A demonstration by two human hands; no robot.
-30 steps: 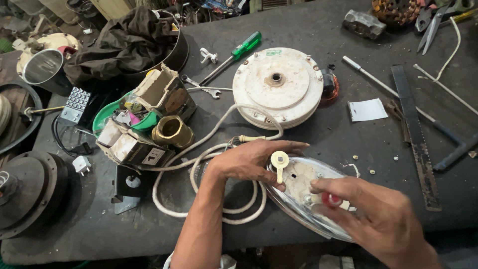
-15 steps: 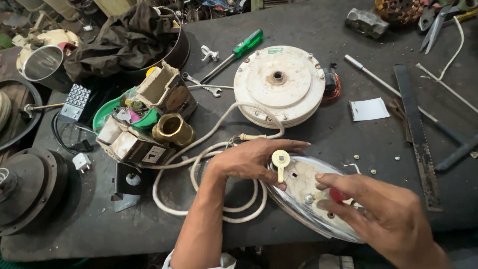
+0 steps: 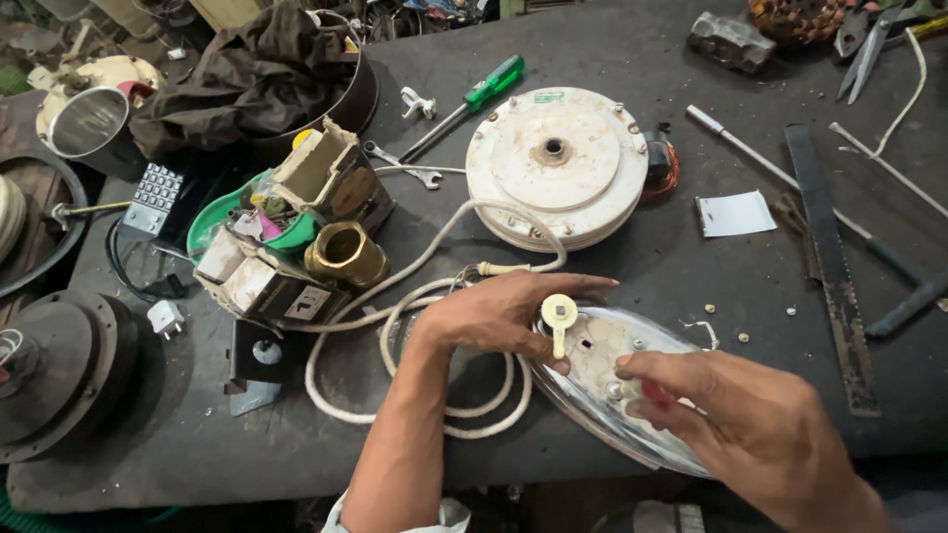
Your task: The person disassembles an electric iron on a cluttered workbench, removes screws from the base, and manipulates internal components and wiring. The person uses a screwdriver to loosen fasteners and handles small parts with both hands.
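A shiny metal iron soleplate (image 3: 612,370) lies on the dark workbench near its front edge. A cream knob-shaped part (image 3: 559,318) stands up from its top. My left hand (image 3: 504,314) rests on the plate's left end, fingers laid across it beside the cream part. My right hand (image 3: 750,424) covers the plate's right end, fingertips pinching a small red piece (image 3: 654,392) on the plate. A white cloth-covered cord (image 3: 415,345) runs in loops from the plate under my left wrist.
A round white appliance base (image 3: 558,163) sits behind the plate. A green-handled screwdriver (image 3: 474,99), a brass fitting (image 3: 344,255), a green bowl of parts (image 3: 232,212), a flat metal file (image 3: 829,257), loose screws (image 3: 743,337) and a dark rag in a pot (image 3: 247,74) surround it.
My right hand has shifted its fingers on the plate's right end and now pinches the small red piece. My left hand stays on the plate.
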